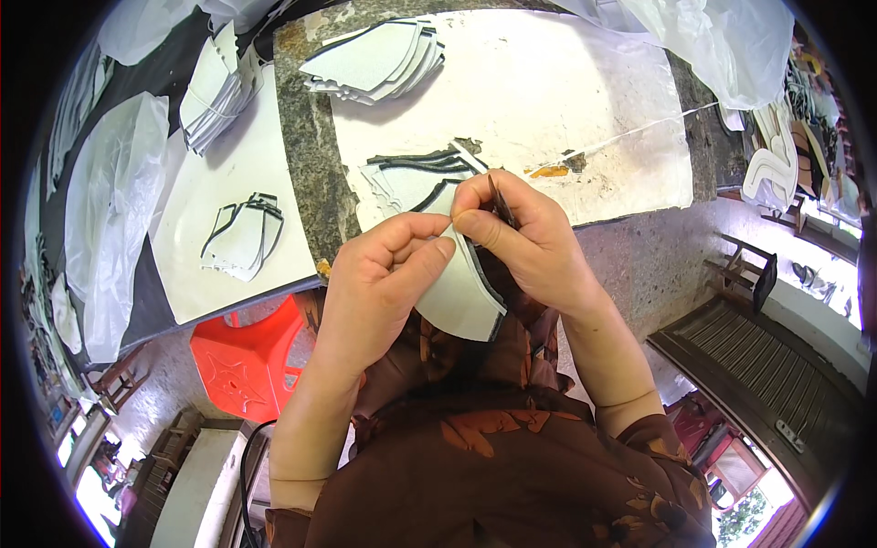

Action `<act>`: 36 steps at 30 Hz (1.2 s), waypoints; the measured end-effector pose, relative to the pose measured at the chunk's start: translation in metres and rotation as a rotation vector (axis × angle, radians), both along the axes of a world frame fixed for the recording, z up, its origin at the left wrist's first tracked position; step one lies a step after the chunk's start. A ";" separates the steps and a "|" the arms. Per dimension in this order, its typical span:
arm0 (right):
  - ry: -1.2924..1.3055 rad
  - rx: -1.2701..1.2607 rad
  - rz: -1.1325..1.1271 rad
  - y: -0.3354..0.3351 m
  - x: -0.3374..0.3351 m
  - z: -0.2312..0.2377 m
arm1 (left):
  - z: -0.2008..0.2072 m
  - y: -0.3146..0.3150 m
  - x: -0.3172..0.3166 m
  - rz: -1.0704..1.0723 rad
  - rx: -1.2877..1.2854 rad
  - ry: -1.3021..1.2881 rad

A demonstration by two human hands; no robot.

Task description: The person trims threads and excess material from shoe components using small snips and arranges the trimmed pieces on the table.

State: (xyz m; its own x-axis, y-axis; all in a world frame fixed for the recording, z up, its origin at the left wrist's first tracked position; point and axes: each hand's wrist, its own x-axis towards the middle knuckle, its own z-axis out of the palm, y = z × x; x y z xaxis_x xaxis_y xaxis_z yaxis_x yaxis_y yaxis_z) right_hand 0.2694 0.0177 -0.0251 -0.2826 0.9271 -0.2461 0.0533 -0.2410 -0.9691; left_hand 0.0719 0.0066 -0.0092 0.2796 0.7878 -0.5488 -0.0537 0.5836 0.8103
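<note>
In front of my body I hold a curved white panel (457,297) with a black edge, its cut resembling a shoe-upper piece. My left hand (384,279) is closed, pinching the panel's upper edge between thumb and fingers. Right beside it, my right hand (525,237) pinches the same edge. A dark, pointed metal tool (500,203) sits in the right hand; most of it is hidden, so its kind is unclear. A narrow white strip (470,157) sticks out above the right fingers. Just beyond my hands, more black-edged panels (425,164) lie on the table.
A stack of white panels (379,64) lies at the far side of the worktable (548,91). To the left are a small pile of panels (243,236), a tied bundle (217,96) and clear plastic bags (119,219). A red stool (245,361) stands below the table's left part.
</note>
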 end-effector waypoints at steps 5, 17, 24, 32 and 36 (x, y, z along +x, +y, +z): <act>0.002 -0.004 0.006 0.000 0.001 0.000 | 0.003 0.001 0.002 0.012 -0.017 -0.050; 0.022 -0.032 0.020 0.001 0.001 0.001 | 0.001 0.000 0.000 -0.011 0.013 -0.010; -0.023 0.010 0.054 0.001 0.004 0.002 | 0.002 0.001 -0.002 -0.042 0.042 0.050; -0.048 0.015 0.058 0.002 0.005 0.004 | 0.003 0.000 -0.003 -0.068 0.070 0.059; -0.036 -0.073 0.059 0.004 0.005 0.010 | -0.001 -0.001 -0.007 -0.053 0.046 -0.018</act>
State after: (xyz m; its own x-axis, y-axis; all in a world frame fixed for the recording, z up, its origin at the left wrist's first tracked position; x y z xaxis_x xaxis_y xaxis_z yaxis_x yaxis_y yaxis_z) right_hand 0.2740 0.0220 -0.0154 -0.3255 0.8884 -0.3238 0.1040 -0.3067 -0.9461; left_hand 0.0654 0.0056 -0.0105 0.3308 0.7960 -0.5070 -0.0382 0.5481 0.8356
